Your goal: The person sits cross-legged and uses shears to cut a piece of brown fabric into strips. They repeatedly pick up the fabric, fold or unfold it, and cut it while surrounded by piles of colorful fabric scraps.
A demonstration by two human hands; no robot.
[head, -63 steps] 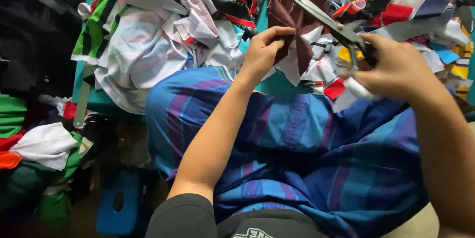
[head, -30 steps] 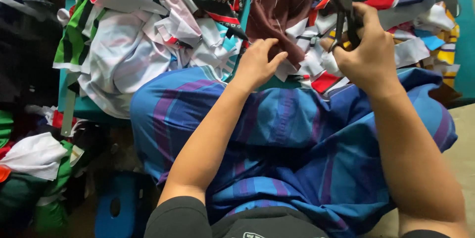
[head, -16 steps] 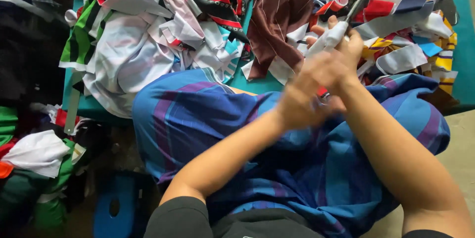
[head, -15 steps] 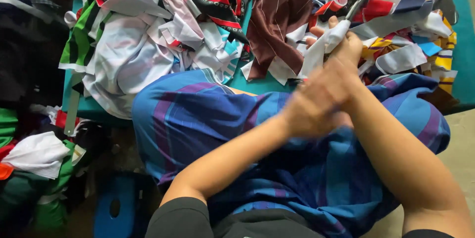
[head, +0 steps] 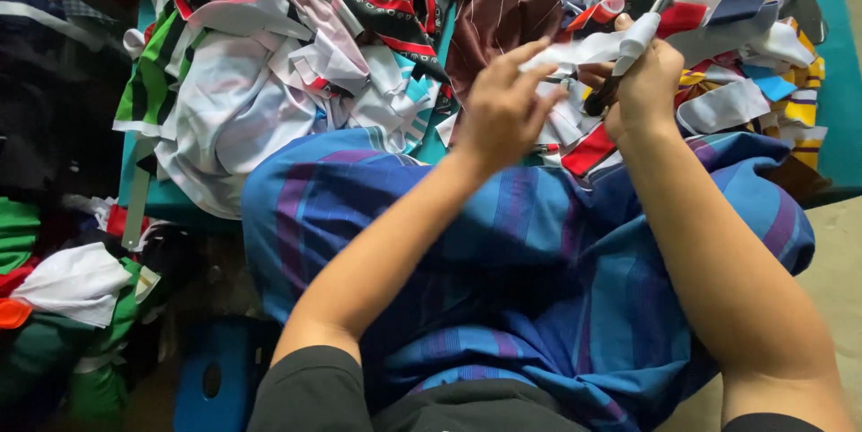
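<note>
Both forearms were bare from the upper arm down to the left hand [head: 503, 113] and the right hand [head: 645, 82] — no watch, ring or band showed on either. Short black sleeves [head: 310, 392] ended above the elbows, belonging to a dark top whose hem lay across the waist at the bottom edge of the view. Below it the person wore a wrapped cloth [head: 530, 279] over the lap — blue, with broad purple and lighter blue stripes crossing in a loose check, its folds bunched over the knees.
</note>
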